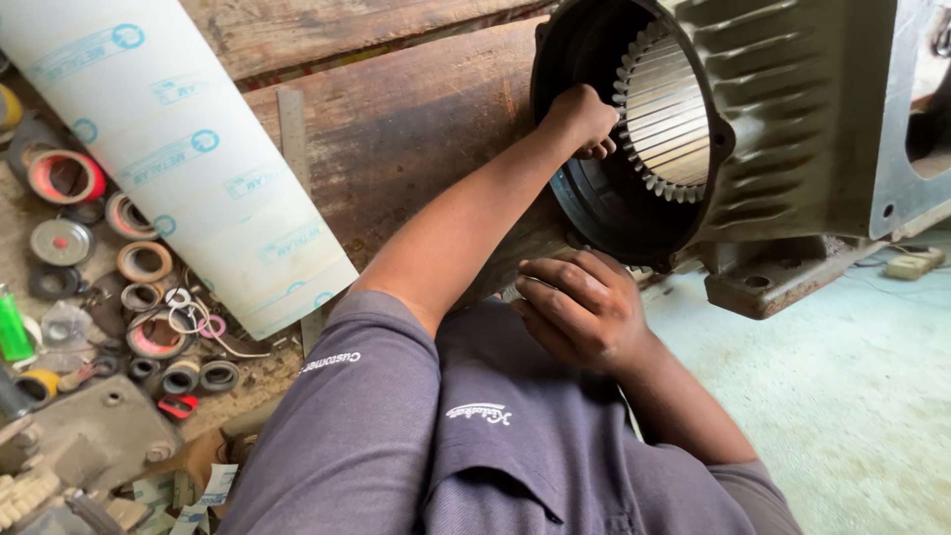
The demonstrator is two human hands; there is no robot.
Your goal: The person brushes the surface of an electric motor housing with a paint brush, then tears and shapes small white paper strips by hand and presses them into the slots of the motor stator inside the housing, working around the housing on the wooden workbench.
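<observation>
Looking down from my head camera, I see a large cast-metal electric motor housing lying on its side at the far right, its open round end facing me and resting partly on a worn wooden workbench. Inside it sits the stator core, a ring of pale, evenly spaced steel slots with no windings in view. My left hand reaches up into the opening, fingers curled closed against the inner edge of the core; I cannot tell whether it pinches anything. My right hand rests nearer to me, just below the housing's rim, fingers loosely bent and holding nothing I can see. I judge the housing very heavy and rigid, not something to lift by hand; its ribbed outside and mounting foot offer the safest grips, while slot edges look sharp. To the left lie a big roll of white insulation sheet and many tape rolls.
</observation>
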